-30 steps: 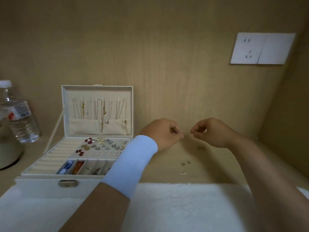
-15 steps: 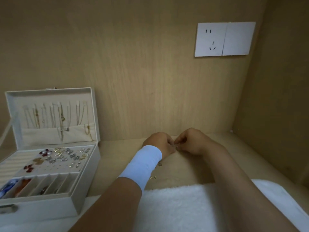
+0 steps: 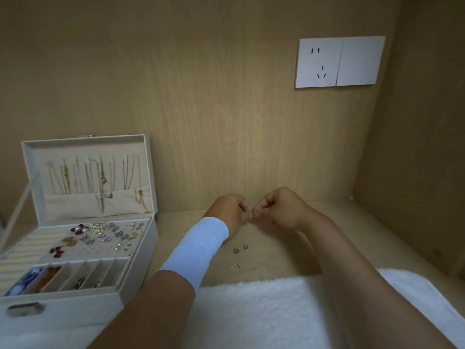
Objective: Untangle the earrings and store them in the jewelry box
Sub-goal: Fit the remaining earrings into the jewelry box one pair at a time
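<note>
Moved: the left grip (image 3: pixel 232 210) and the right grip (image 3: pixel 279 207) are now brought fingertip to fingertip, against a spread-apart position a second ago.
Grip state: both grips are clenched in a fine pinch on the tangled earrings (image 3: pixel 254 212), of which only a small glint is seen between the fingertips.
Task's thing: the tangled earrings are held just above the desk (image 3: pixel 352 222), well apart from the jewelry box (image 3: pixel 141 250), which is stood open at the left.
Loose pieces: a few small earrings (image 3: pixel 240 248) are left on the desk just below the left grip, near the white towel (image 3: pixel 251 311).
Step in hand: separation of the hooked pieces is judged to be under way.
Done well: each piece is best pinched by its body, not its post. The pieces are eased apart by a small twist rather than pulled. The work is kept low over the desk, so that a dropped piece is not lost.
Risk: a thin post may be bent if force is used.
</note>
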Demonstrator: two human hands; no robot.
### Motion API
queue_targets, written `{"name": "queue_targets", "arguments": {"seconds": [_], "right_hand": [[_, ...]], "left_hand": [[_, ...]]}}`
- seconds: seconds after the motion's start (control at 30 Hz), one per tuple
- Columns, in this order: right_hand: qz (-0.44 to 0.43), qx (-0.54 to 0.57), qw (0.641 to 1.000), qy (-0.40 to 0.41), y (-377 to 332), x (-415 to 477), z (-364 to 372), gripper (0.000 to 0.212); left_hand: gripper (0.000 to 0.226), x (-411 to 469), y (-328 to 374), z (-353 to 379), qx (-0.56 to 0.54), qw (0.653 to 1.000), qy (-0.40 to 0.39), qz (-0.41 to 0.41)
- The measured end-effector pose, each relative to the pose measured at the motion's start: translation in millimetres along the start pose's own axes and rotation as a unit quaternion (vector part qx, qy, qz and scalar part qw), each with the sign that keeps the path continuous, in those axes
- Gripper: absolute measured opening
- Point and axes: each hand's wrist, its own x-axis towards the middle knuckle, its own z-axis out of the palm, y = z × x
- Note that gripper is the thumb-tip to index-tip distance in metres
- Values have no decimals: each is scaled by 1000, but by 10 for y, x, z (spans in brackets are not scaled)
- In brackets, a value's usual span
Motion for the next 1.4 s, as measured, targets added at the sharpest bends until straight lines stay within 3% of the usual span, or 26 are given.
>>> {"name": "queue_targets", "arguments": {"seconds": [0.23, 0.5, 0.6, 0.7, 1.0, 1.17, 1.4], "right_hand": [[-55, 162, 985, 7, -675, -106, 249, 11], [-90, 217, 972, -23, -1489, -210, 827, 17], [-101, 237, 965, -47, -1713, -255, 1009, 17], [-110, 215, 968, -72, -1862, -334, 1113, 15], [-112, 11, 975, -190, -1861, -507, 1170, 14], [-130, -38, 971, -196, -1854, -532, 1200, 14], [-165, -45, 968, -186, -1864, -491, 1270, 12]], "left_hand": [[15, -322, -230, -666, -45, 998, 42, 11], [1, -1021, -567, -1494, -88, 990, 105, -26], [12, -1266, -658, -1677, -171, 979, 100, -49], [12, -1471, -774, -1794, -189, 978, 82, -39], [12, -1748, -1033, -1749, -132, 991, 0, -11], [15, -1774, -1037, -1687, -73, 996, -41, -6], [22, -1827, -1130, -1797, -75, 997, -24, 7]]}}
